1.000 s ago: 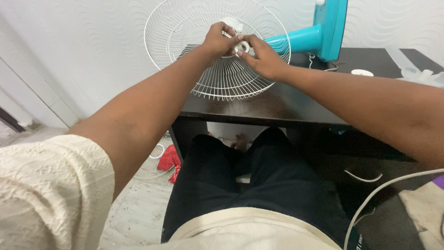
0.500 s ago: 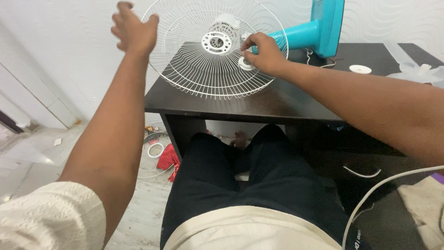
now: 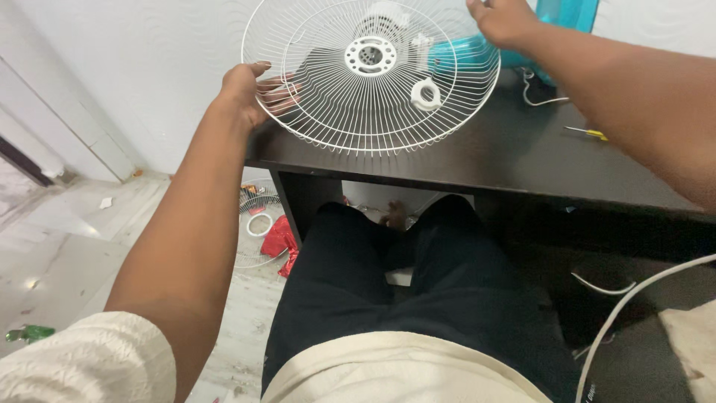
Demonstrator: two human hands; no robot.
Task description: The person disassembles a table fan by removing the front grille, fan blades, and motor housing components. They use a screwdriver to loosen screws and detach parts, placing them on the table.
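A round white wire fan grille (image 3: 335, 119) stands tilted on the dark table (image 3: 477, 160), its white hub (image 3: 371, 54) in the middle. My left hand (image 3: 252, 93) grips the grille's left rim, fingers curled around the wires. At the upper right rim, my right hand (image 3: 503, 19) holds the grille; its fingertips are cut off by the frame edge. A loose white plastic ring (image 3: 426, 94) lies inside the grille, right of the hub. The teal fan body (image 3: 477, 56) shows behind the wires.
A yellow-handled screwdriver (image 3: 589, 133) and a white cord (image 3: 538, 98) lie on the table at right. On the floor at left are another wire grille (image 3: 253, 224), a red wrapper (image 3: 278, 240) and a green scrap (image 3: 28, 333). A white cable (image 3: 634, 295) crosses my lap's right side.
My left hand came down from the air onto the grille's left rim. My right hand let go of the white ring, which now lies in the grille, and went up to the upper right rim.
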